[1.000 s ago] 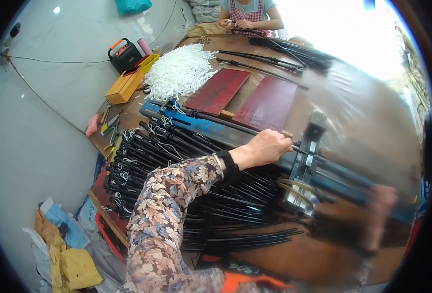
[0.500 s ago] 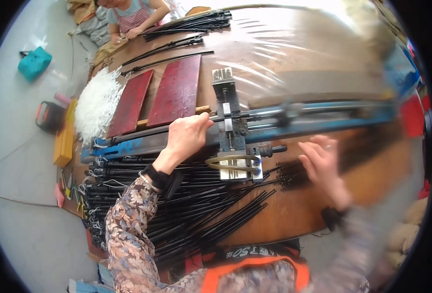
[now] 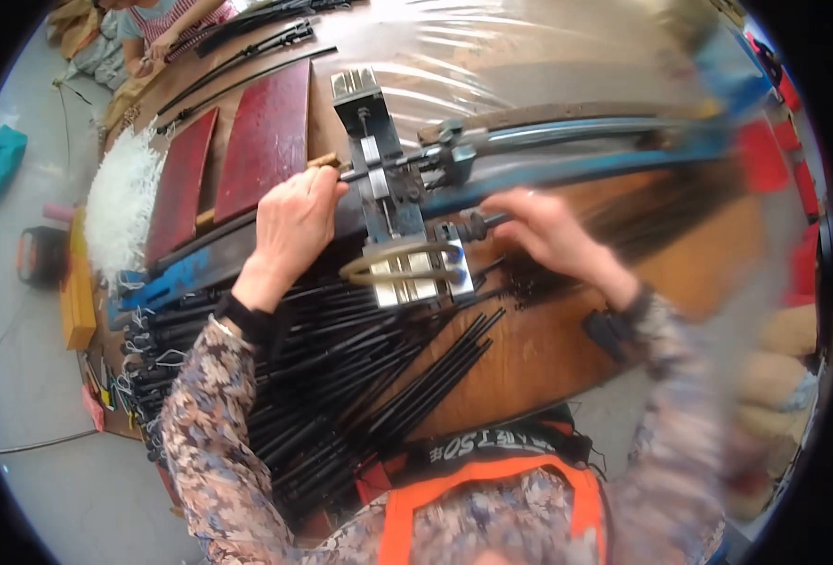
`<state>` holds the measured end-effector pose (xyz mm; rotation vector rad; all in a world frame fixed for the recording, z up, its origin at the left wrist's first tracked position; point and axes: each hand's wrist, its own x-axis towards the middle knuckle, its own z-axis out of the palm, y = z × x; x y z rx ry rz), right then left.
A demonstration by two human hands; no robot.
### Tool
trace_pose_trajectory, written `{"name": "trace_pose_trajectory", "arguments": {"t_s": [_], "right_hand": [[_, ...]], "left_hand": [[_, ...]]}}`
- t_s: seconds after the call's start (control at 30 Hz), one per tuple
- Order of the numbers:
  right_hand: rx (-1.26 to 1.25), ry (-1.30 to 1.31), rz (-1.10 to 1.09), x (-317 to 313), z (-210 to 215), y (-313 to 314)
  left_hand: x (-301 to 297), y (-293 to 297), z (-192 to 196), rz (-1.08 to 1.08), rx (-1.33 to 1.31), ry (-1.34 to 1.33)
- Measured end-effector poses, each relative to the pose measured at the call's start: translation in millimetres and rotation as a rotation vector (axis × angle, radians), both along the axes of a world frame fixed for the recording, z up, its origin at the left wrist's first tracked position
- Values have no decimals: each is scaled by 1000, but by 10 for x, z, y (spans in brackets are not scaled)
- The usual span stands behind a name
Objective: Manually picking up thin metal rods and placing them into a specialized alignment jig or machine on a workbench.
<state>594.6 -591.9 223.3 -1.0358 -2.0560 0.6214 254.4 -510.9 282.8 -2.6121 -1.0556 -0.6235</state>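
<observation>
My left hand is closed, thumb and fingers pinching a thin black rod just left of a metal clamping fixture. The rod runs across the fixture, past its small bright jaws, toward a dark block on a long blue-and-steel rail. My right hand has its fingers curled about the outer end of a black lever handle on the fixture's near side. A looped tan hose joins the silver block there. Blur softens the right fingertips.
Many black rods with white cords lie on the near left of the wooden table. Beyond them are two dark red boards and a heap of white strips. A co-worker's hands are at the far left.
My right hand has come leftward to the lever handle, its fingers curling from a spread pose. The left hand keeps its hold on the rod. The whole view has shifted.
</observation>
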Motion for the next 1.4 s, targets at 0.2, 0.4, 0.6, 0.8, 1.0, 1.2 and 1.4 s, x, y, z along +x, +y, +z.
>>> {"name": "trace_pose_trajectory", "arguments": {"t_s": [0.2,0.4,0.6,0.8,1.0,1.2,1.4], "right_hand": [[205,-546,58,336,-171,-576],[19,-322,11,443,-352,-555],[-88,-332,-53,124,-122,-549],[-101,-79,-22,56,119,-786],[14,-65,-66,72,-32,-826],[479,-308,71,214,-87,-972],[337,-79,16,323,225,-984]], "left_hand": [[-802,208,195,-13,134,209],[17,-1166,-104,320,46,435],[712,-1739,-685,246,-284,204],[733,-1840,-702,164,-414,-75],[700,-1862,-370,73,-557,-96],[788,-1832,24,18,-690,58],[1205,-1670,322,-104,-567,100]]}}
